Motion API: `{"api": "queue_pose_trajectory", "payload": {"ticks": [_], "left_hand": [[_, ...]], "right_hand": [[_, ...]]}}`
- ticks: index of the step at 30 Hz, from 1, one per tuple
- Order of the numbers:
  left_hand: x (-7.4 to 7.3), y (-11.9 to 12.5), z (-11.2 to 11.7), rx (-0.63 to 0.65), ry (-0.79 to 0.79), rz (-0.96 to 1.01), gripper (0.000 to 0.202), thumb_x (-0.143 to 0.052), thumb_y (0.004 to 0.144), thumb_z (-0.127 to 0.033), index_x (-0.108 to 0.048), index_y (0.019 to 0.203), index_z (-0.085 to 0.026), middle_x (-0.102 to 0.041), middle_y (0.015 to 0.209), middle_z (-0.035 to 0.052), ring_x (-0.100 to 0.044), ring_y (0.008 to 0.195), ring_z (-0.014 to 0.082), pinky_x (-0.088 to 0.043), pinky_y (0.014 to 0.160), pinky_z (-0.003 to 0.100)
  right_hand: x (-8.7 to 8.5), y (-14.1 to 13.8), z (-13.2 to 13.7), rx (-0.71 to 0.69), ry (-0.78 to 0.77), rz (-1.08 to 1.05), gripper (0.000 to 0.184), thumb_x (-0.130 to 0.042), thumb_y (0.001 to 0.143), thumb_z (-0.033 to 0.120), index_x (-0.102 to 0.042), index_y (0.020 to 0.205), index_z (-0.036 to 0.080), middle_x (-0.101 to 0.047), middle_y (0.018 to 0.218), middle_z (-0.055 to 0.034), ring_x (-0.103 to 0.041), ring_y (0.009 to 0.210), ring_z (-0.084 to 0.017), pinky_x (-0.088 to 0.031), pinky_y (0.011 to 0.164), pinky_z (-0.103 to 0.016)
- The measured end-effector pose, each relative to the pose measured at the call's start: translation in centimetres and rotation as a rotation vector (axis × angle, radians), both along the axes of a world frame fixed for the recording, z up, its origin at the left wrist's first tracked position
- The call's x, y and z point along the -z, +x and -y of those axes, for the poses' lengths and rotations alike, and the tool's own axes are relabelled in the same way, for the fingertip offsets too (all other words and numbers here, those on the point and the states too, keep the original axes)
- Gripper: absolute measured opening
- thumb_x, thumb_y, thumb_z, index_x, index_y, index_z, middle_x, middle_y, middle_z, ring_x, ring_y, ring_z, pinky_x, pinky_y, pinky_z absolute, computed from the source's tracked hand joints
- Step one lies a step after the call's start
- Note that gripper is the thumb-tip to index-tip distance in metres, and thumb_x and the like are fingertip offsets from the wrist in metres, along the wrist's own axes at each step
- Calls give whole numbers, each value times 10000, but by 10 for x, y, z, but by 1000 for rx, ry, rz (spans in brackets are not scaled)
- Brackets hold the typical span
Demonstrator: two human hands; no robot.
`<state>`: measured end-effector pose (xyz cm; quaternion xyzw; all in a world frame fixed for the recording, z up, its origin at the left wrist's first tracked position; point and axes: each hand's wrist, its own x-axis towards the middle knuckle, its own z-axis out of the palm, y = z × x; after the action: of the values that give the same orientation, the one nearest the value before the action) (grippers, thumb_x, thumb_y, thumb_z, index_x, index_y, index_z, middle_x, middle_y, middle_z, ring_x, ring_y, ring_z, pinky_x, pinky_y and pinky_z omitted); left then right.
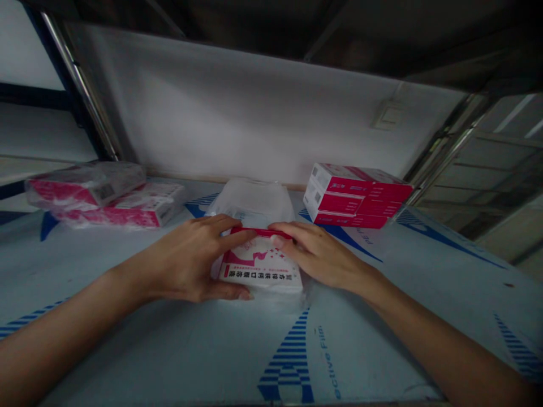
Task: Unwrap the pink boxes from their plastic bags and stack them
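Note:
A white and red printed carton (pixel 259 267) with Chinese lettering lies flat on the shelf surface, its red edge facing away from me. My left hand (pixel 190 260) grips it from the left, with the fingers over the far edge and the thumb along the near edge. My right hand (pixel 320 253) presses on its far right corner, and the fingertips reach across the red edge. A transparent plastic bag (pixel 250 202) sits directly behind the carton, and its film seems to run under it.
A stack of red and white boxes (pixel 356 195) stands to the right. Two plastic-wrapped red packs (pixel 85 186) lie at the left. The blue-printed protective film (pixel 288 362) covers the shelf, which has a white wall behind it, metal uprights at both sides and a shelf above.

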<state>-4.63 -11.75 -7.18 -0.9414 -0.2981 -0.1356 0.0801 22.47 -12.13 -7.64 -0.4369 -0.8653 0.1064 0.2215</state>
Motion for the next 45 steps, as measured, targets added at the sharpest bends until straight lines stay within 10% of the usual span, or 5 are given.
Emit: {"api": "queue_pose_trajectory", "payload": {"ticks": [8, 18, 32, 37, 45], "left_hand": [[3, 0, 3, -20, -133, 81, 831, -666, 787, -668, -395, 1480, -297, -563, 1338, 116, -642, 1035, 269, -544, 832, 378], [2, 4, 8, 106, -1, 150, 1006, -736, 682, -718, -352, 1508, -292, -409, 1426, 148, -536, 1200, 337, -512, 961, 453], [18, -6, -14, -104, -139, 404, 679, -250, 1025, -485, -29, 1611, -221, -729, 1138, 103, -724, 837, 249, -573, 677, 375], [21, -5, -18, -200, -4, 336, 657, -304, 1013, -486, -156, 1599, -230, -736, 1069, 94, -703, 667, 229, -526, 575, 342], [-4, 17, 1, -140, 353, 333, 448, -451, 985, -352, -462, 1399, -183, -622, 1219, 152, -629, 1059, 296, -523, 897, 477]], "right_hand": [[-6, 0, -4, -18, -205, -142, 425, -378, 1037, 527, -701, 1067, 252, -742, 975, -24, -674, 902, -176, -496, 794, -295], [-23, 20, -13, -179, -555, -366, 478, -727, 851, 455, -647, 1251, 205, -752, 1018, -57, -702, 890, -197, -547, 720, -292], [-12, 32, -28, -108, -347, -845, 388, -837, 754, 354, -695, 1104, 267, -759, 971, -24, -708, 861, -193, -566, 738, -326], [-10, 34, -38, 35, -353, -1152, 381, -854, 715, 395, -708, 1047, 276, -740, 1001, -27, -687, 886, -199, -563, 762, -337], [-21, 59, -33, 201, -389, -1284, 494, -836, 692, 459, -648, 1096, 245, -709, 989, -50, -676, 882, -229, -582, 731, -378]]}}
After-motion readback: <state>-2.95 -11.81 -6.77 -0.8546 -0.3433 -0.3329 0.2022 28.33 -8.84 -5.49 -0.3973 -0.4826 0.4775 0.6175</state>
